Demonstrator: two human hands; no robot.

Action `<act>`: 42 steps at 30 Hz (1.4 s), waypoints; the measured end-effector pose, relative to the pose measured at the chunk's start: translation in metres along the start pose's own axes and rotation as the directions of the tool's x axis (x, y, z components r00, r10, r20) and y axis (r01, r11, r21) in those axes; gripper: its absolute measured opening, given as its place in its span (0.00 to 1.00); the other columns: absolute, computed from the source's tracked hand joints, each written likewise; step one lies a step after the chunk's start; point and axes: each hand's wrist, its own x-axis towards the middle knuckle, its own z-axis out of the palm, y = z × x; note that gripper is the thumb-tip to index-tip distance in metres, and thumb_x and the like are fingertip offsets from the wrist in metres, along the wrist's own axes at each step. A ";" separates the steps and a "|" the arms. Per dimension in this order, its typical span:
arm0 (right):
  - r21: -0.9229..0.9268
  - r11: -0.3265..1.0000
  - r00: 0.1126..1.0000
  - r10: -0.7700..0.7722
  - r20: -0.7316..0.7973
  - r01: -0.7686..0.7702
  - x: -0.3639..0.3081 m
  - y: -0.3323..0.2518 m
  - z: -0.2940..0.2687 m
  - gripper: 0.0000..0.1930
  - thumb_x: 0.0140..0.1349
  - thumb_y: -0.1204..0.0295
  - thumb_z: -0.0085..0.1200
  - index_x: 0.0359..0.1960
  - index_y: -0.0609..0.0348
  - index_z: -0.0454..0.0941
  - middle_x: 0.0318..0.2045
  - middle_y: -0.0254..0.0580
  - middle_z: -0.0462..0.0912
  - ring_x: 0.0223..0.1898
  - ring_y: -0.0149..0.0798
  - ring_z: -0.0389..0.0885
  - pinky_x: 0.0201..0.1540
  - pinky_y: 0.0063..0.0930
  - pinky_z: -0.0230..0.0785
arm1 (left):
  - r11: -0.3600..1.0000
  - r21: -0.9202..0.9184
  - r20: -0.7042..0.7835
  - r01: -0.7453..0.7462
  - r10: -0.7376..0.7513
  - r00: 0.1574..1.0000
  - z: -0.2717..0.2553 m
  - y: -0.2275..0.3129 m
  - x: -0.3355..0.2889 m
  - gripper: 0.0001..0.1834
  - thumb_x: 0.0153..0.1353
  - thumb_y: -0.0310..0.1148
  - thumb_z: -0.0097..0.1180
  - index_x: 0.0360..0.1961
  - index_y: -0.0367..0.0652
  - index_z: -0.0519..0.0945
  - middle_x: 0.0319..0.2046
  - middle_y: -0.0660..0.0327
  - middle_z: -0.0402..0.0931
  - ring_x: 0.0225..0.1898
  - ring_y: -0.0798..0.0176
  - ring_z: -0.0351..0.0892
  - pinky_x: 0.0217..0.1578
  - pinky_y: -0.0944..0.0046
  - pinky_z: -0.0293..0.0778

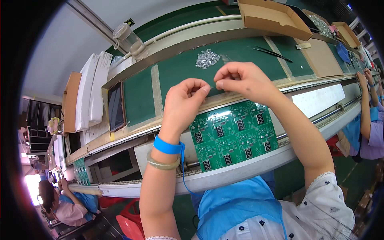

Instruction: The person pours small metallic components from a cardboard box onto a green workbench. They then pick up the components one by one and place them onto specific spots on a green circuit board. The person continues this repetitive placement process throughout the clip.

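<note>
Your two hands meet in the middle of the view, raised above a green work surface [180,72]. Your left hand [185,98] is curled with thumb and forefinger pressed together; your right hand [240,80] is curled the same way, its fingertips almost touching the left's. Between them sits something very small and pale; it is too tiny to identify, and your fingers hide most of it, so which hand actually holds it cannot be told.

Just below your hands, on the conveyor track [312,100], lies a green circuit board panel [234,134] made of repeated small boards, each with a dark number display. Your left wrist covers its near-left corner. That wrist wears a blue strap [168,146] with a trailing cord and a pale bangle [162,165].

Beyond your hands, a small heap of shiny metal parts [207,59] rests on the green surface, well apart from black tweezers [274,53]. An open cardboard box [274,18] sits further back, cut off by the top edge. Another person's arm [365,104] reaches in at the far right.
</note>
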 end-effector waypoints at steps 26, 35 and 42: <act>-0.179 0.984 1.000 0.022 0.005 -0.020 -0.108 -0.013 0.042 0.04 0.60 0.76 0.62 0.37 0.62 0.83 0.33 0.36 0.84 0.36 0.30 0.80 0.42 0.26 0.72 | 0.973 -0.174 0.128 0.154 -0.133 0.983 -0.007 -0.010 -0.096 0.07 0.63 0.24 0.61 0.41 0.34 0.82 0.33 0.66 0.81 0.33 0.75 0.79 0.35 0.75 0.75; -0.539 0.818 0.980 -0.176 0.094 0.199 -0.119 -0.006 0.049 0.04 0.59 0.71 0.60 0.33 0.56 0.83 0.31 0.40 0.80 0.40 0.46 0.78 0.45 0.40 0.69 | 0.961 -0.262 0.119 0.089 -0.060 0.991 -0.003 -0.014 -0.101 0.06 0.59 0.22 0.63 0.38 0.34 0.83 0.31 0.64 0.82 0.34 0.75 0.80 0.37 0.74 0.76; -0.632 0.737 0.969 -0.221 0.112 0.241 -0.119 -0.005 0.056 0.02 0.57 0.73 0.60 0.30 0.55 0.82 0.30 0.38 0.80 0.39 0.44 0.77 0.44 0.39 0.67 | 0.968 -0.245 0.068 0.047 -0.031 0.997 -0.002 -0.019 -0.101 0.06 0.57 0.22 0.64 0.36 0.35 0.84 0.31 0.65 0.83 0.34 0.76 0.80 0.37 0.74 0.76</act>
